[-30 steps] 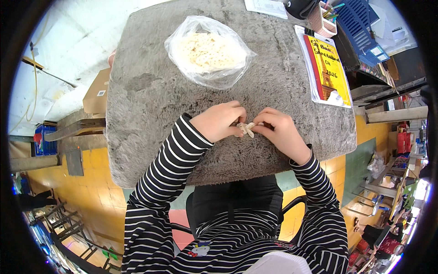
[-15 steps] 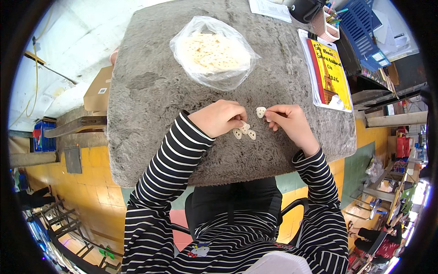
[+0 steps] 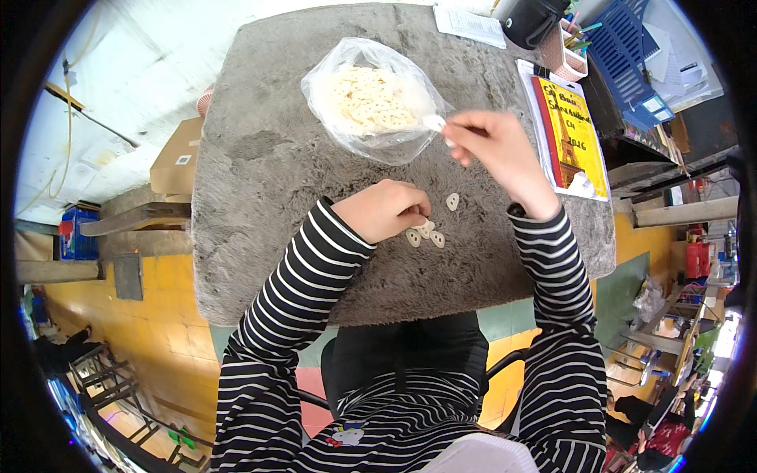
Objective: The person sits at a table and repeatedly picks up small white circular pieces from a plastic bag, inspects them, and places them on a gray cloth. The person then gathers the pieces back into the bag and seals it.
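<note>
My right hand (image 3: 493,150) is raised at the near right side of a clear plastic bag (image 3: 394,148), its thumb and forefinger pinching a small white piece (image 3: 433,122). Inside the bag lies a heap of pale cream pieces (image 3: 374,98). Lower on the table, my left hand (image 3: 382,210) is closed, fingertips on a small cream piece (image 3: 428,225) with holes. Just beneath it are two similar rounded, triangular pieces, one on the left (image 3: 413,237) and one on the right (image 3: 438,238). Another holed piece (image 3: 452,202) lies alone, right of my left hand.
A grey plush cloth (image 3: 268,205) covers the table. Along the right edge lies a yellow and red booklet (image 3: 572,130) in a clear sleeve. Behind it stand a pink pen basket (image 3: 563,54) and a blue rack (image 3: 623,55). Papers (image 3: 469,26) lie at the far edge.
My right hand has moved away from me toward the bag, holding the white piece. The lone holed piece beside its fingers now lies apart from it. My left hand has stayed nearly in place.
</note>
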Action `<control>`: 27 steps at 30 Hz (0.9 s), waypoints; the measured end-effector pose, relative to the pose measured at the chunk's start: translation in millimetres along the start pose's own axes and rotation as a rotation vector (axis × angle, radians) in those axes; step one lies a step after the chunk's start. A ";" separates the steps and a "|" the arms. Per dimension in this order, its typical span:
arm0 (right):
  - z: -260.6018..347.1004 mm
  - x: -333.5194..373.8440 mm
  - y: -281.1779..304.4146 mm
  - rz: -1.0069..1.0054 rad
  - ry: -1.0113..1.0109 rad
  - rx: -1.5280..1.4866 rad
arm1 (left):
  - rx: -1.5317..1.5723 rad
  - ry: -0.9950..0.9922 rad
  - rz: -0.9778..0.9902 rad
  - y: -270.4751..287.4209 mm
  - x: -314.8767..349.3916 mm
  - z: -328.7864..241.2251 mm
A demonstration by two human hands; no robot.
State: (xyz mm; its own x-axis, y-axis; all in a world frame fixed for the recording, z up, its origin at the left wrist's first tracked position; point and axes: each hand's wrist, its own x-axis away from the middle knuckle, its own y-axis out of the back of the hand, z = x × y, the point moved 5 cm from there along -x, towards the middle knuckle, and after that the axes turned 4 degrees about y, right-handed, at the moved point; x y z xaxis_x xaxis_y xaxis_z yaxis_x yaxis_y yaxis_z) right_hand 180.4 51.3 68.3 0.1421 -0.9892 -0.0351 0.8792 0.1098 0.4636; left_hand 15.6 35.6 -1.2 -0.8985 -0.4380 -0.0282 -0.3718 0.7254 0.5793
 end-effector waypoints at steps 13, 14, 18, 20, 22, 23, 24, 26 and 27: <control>-2.9 41.0 -5.4 0.016 0.096 0.340 | 0.080 0.016 -0.027 3.1 3.4 0.8; -8.6 54.9 -11.6 0.059 0.093 0.462 | 0.066 0.012 -0.016 2.7 3.3 1.5; -17.2 92.3 -42.4 0.062 0.197 0.452 | 0.062 0.021 0.010 4.3 3.9 4.2; -16.1 99.9 -51.9 -0.019 0.248 0.507 | 0.063 0.017 0.009 5.6 4.1 3.6; -17.1 103.7 -58.7 0.009 0.227 0.461 | 0.078 0.039 0.023 5.6 4.0 3.9; -17.7 104.0 -60.4 0.028 0.212 0.434 | 0.091 0.047 0.026 5.8 4.1 4.0; -17.9 104.4 -60.3 0.049 0.196 0.405 | 0.086 0.050 0.029 5.8 4.0 3.8; -19.8 104.3 -55.3 0.062 0.146 0.314 | 0.090 0.043 0.025 5.6 3.6 3.5; -20.8 103.9 -51.9 0.059 0.128 0.268 | 0.078 0.039 0.022 5.3 3.6 3.6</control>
State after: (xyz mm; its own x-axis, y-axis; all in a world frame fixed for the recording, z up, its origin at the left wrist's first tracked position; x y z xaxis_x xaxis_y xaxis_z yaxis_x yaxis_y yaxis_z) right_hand 159.0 -55.2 22.1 0.2608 -0.9597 -0.1048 0.7188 0.1205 0.6847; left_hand 9.5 39.8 -1.1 -0.8974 -0.4410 0.0158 -0.3708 0.7732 0.5144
